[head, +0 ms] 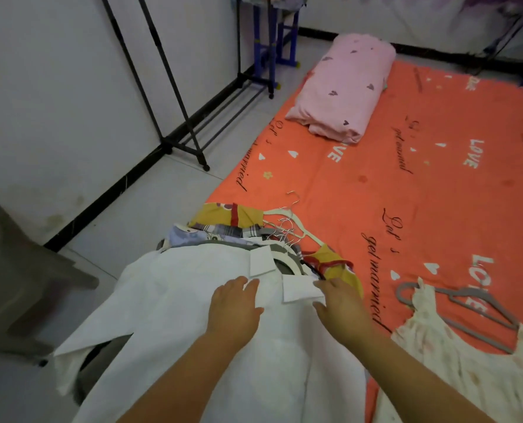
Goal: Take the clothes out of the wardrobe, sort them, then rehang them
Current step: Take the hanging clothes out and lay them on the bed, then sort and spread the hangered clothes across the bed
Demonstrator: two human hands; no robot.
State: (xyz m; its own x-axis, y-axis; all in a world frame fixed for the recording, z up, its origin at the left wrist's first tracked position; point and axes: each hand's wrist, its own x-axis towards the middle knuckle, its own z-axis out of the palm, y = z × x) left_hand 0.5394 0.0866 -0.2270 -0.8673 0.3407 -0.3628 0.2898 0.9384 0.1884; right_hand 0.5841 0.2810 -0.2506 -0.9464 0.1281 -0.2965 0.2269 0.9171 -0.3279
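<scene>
Sorting likely goes best if the white shirt (174,315) is lifted evenly by its collar (299,289), so the pile (223,224) beyond the fingertips stays neat. The left hand (234,309) lies flat on the shirt, fingers straight, gripping nothing. The right hand (342,303), also flat, touches the collar's point. A dress (455,361) lies right of it.

both hands (234,306) flat (fingers (322,285) spread), forearms extended
</scene>
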